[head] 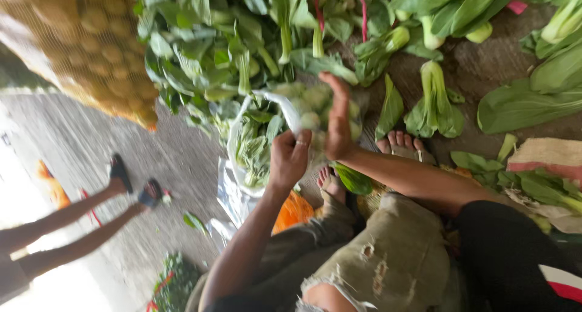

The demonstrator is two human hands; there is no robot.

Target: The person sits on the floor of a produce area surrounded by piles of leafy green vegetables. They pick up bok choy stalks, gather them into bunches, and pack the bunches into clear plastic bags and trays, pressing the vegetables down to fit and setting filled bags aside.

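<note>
My left hand (290,157), with a ring on one finger, grips the rim of a clear plastic bag (242,115). Leafy green vegetables (254,151) fill the bag. My right hand (336,124) holds the bag's other side, with its fingers stretched along the plastic over a pale green bunch (312,103). Both hands are close together above my bare feet (401,143). My knees in torn beige shorts (388,251) are below the hands.
Loose bok choy (434,103) and a big heap of greens (206,51) lie on the ground. A yellow net sack of potatoes (91,42) sits upper left. A passer-by's legs in dark sandals (121,172) cross the left. An orange bag (293,210) lies under my arm.
</note>
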